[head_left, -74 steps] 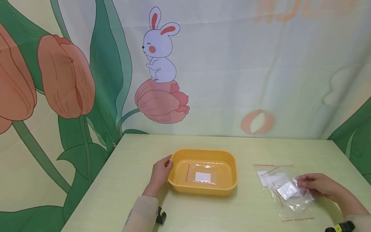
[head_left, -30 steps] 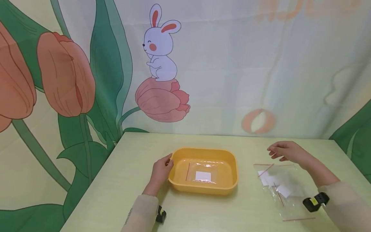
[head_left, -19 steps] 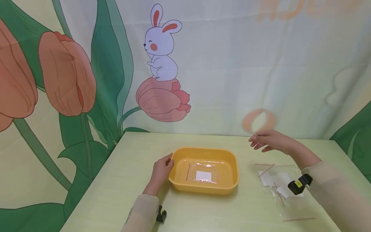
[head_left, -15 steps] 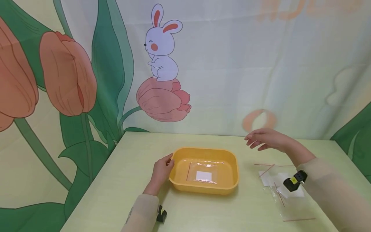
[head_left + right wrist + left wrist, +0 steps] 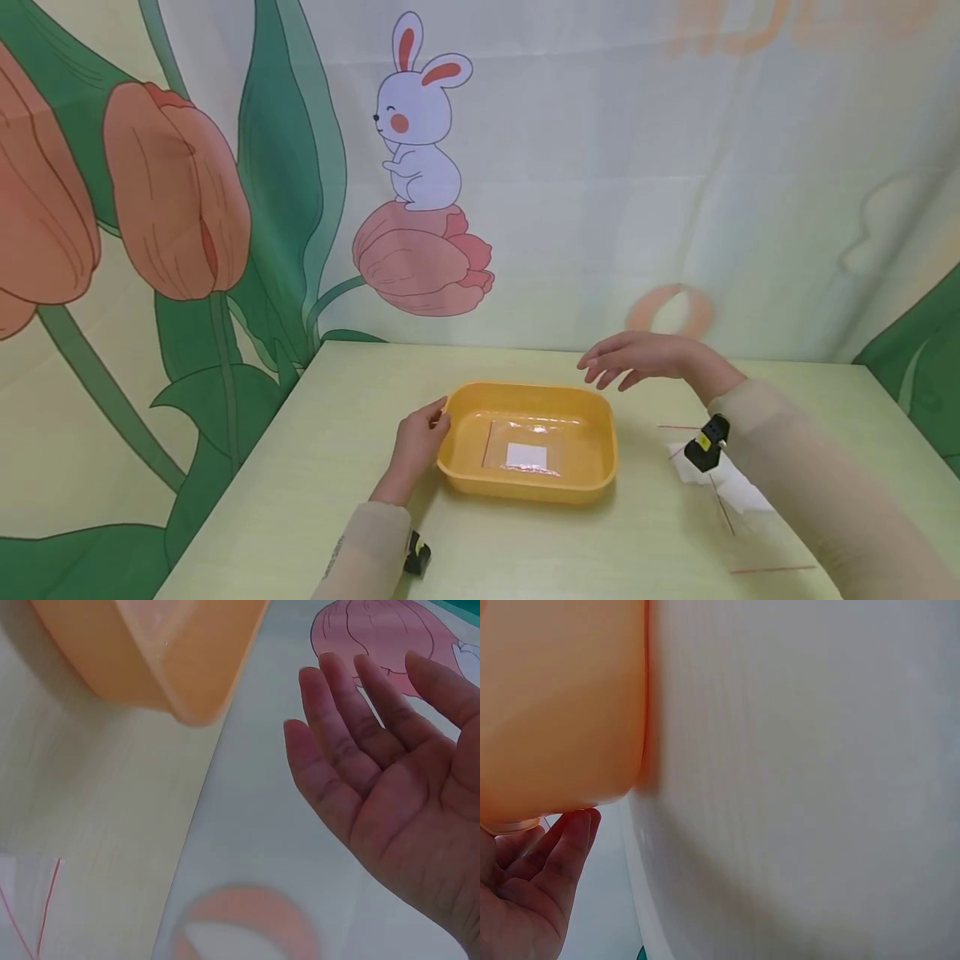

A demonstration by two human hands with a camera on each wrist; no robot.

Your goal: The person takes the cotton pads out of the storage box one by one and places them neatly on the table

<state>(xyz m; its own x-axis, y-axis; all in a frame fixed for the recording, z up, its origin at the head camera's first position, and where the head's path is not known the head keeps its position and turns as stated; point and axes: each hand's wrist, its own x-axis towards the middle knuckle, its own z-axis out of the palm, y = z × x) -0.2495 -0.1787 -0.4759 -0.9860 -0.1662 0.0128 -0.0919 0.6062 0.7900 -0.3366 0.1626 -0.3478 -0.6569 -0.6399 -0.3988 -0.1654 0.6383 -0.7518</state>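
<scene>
In the head view a yellow plastic tray (image 5: 525, 492) stands on the table, with a clear zip bag (image 5: 551, 442) holding a white card (image 5: 527, 456) lying flat inside. My left hand (image 5: 417, 437) grips the tray's left rim; the left wrist view shows its curled fingers (image 5: 562, 862) against the outer wall. Holding nothing, my right hand (image 5: 637, 357) hovers above the table behind the tray's back right corner. Its fingers are loosely spread and the palm shows in the right wrist view. To the right lie several overlapping zip bags (image 5: 738, 496) with white inserts, partly hidden by my right sleeve.
The pale table (image 5: 525, 550) meets a printed curtain (image 5: 555, 208) with tulips and a rabbit at its back edge. A small black camera (image 5: 707, 443) is strapped at my right wrist, another (image 5: 417, 553) at my left.
My right hand has let go of a crumpled zip bag on the pile, risen, and swept left to behind the tray. My left hand and the tray have stayed put.
</scene>
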